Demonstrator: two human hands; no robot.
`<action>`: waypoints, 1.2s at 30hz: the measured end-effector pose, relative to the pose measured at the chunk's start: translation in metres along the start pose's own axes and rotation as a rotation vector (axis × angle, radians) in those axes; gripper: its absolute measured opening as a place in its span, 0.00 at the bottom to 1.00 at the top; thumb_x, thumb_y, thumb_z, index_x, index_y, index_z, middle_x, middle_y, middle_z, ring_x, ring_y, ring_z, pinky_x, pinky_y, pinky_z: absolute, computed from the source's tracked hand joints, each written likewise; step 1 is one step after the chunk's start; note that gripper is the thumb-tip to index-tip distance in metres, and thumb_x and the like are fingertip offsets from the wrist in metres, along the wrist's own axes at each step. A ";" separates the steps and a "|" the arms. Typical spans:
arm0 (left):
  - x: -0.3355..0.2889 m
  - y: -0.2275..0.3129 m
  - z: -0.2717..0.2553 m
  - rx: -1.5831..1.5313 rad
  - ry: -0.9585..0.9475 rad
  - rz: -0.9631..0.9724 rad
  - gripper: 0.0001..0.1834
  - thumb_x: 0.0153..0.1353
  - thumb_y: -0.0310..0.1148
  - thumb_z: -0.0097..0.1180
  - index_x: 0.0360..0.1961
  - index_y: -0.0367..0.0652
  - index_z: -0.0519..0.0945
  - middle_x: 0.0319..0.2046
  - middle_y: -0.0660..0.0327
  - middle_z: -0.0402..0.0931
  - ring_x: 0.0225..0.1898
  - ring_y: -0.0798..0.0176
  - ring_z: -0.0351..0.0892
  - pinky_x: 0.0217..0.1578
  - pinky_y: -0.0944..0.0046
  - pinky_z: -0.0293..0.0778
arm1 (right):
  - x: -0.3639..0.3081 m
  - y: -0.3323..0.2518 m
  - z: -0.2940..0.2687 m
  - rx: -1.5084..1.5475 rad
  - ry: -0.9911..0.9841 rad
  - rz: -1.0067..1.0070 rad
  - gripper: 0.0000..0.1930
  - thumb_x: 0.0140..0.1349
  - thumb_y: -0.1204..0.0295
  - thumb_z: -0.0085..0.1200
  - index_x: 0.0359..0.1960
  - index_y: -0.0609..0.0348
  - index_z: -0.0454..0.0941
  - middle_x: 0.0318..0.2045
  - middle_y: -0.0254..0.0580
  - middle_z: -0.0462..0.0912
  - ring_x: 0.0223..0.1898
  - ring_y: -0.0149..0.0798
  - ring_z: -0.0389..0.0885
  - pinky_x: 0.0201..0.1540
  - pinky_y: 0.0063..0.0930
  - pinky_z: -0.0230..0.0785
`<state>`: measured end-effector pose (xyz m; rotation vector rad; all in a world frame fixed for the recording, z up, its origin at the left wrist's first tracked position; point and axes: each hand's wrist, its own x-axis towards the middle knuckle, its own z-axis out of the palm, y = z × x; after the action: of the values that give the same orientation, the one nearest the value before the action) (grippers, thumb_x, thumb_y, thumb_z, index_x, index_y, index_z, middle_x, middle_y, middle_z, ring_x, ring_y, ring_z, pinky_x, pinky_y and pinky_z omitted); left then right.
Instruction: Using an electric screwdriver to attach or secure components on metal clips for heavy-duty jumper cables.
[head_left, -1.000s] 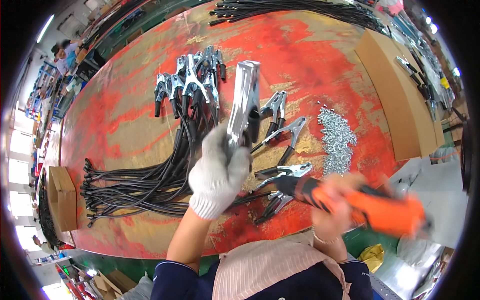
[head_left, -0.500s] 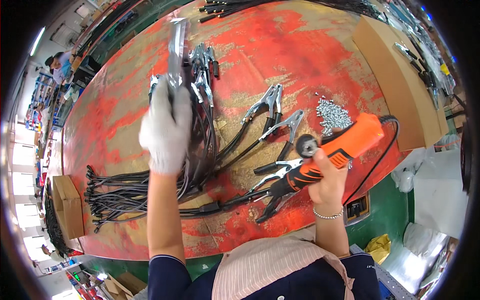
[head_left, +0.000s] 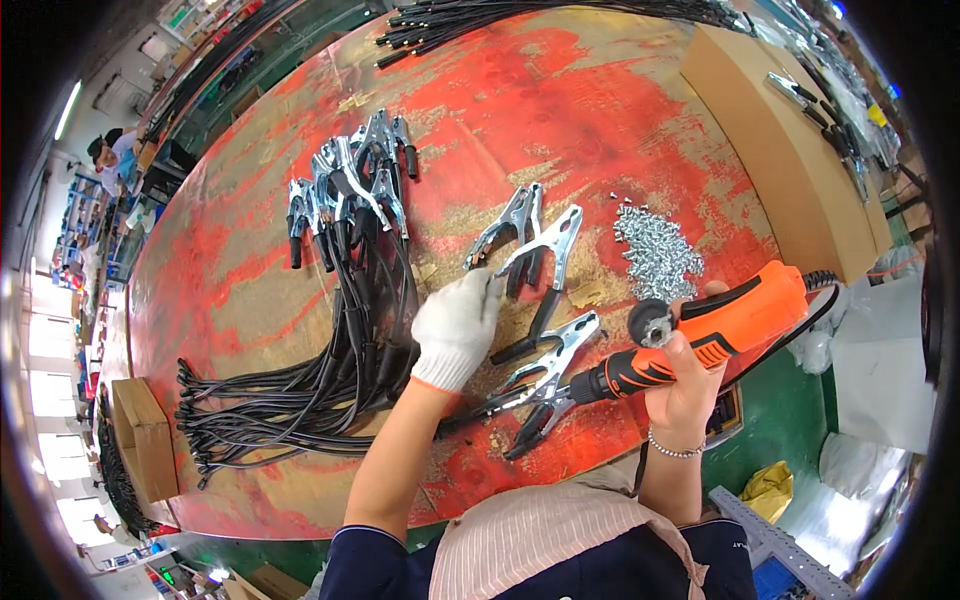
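My right hand [head_left: 685, 385] is wrapped around an orange and black power screwdriver [head_left: 740, 315], its nose pointing left. That nose meets a silver clamp [head_left: 560, 350] with black grips, lying near the table edge with a black cable. My left hand [head_left: 458, 330], in a white glove, has its fingers closed at the lower left end of another clamp [head_left: 555, 245]; the fingers hide the cable there. Just beyond lies one more clamp [head_left: 515, 225]. Farther left, a pile of clamps [head_left: 350, 175] rests with black cables [head_left: 345, 330] trailing toward me.
A heap of small silver screws [head_left: 655, 250] lies on the worn red table [head_left: 620, 90]. A tall cardboard box [head_left: 770, 140] stands at right, a smaller carton [head_left: 145, 435] at left. Black cables [head_left: 480, 25] line the far edge. Another person [head_left: 115, 155] is far left.
My left hand has let go of the clamp and cable it swung over the pile, moved right and closed on a clamp. The screwdriver has shifted slightly right and down with my right hand.
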<state>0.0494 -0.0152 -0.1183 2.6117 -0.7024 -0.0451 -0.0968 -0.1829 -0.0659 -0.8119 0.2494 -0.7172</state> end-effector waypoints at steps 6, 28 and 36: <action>-0.030 0.042 -0.077 -0.648 -0.671 -0.133 0.14 0.61 0.34 0.49 0.43 0.37 0.77 0.30 0.53 0.78 0.31 0.59 0.78 0.34 0.65 0.72 | -0.010 0.010 0.002 -0.186 -0.167 -0.113 0.35 0.46 0.76 0.67 0.53 0.59 0.55 0.34 0.38 0.76 0.35 0.31 0.75 0.43 0.27 0.67; -0.112 0.048 -0.090 -1.595 -0.207 -0.564 0.19 0.59 0.28 0.52 0.48 0.34 0.61 0.23 0.56 0.73 0.17 0.71 0.69 0.15 0.73 0.64 | -0.027 0.049 0.032 -0.122 -0.180 0.300 0.30 0.46 0.85 0.64 0.50 0.57 0.65 0.34 0.38 0.79 0.37 0.29 0.80 0.38 0.23 0.74; -0.105 0.038 -0.100 -1.692 -0.370 -0.450 0.34 0.57 0.29 0.53 0.62 0.37 0.54 0.22 0.59 0.72 0.17 0.71 0.68 0.15 0.73 0.61 | -0.035 0.055 0.053 -0.149 -0.270 0.320 0.30 0.46 0.84 0.65 0.51 0.58 0.64 0.33 0.37 0.79 0.36 0.28 0.79 0.36 0.20 0.74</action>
<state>-0.0464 0.0462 -0.0200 1.0280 0.0075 -0.8448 -0.0715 -0.1037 -0.0726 -0.9735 0.1839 -0.2863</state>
